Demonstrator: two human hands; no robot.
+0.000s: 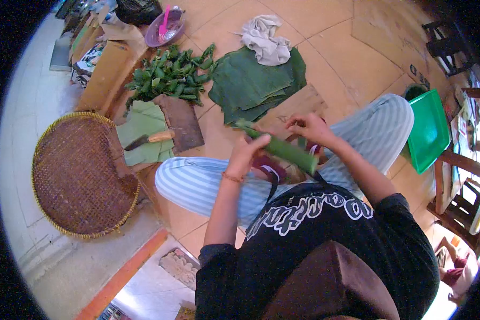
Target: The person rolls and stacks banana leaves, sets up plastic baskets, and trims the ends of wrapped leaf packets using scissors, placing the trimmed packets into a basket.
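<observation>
Over tiled floor (325, 58), left hand (243, 154) grips green roll (289, 151).

Black shirt (314, 232): large, pale-outlined lettering arcs across the front, its full wording unreadable at this angle and in these folds.
Shirt's smaller line: a few tiny characters sit beside the large lettering, too small to read with certainty.
Cardboard sheet (304, 103): a small dark mark resembling an "A" or a "4" shows near the leaves; which one cannot be told.
Numbers and signs: none clearly legible.
</observation>
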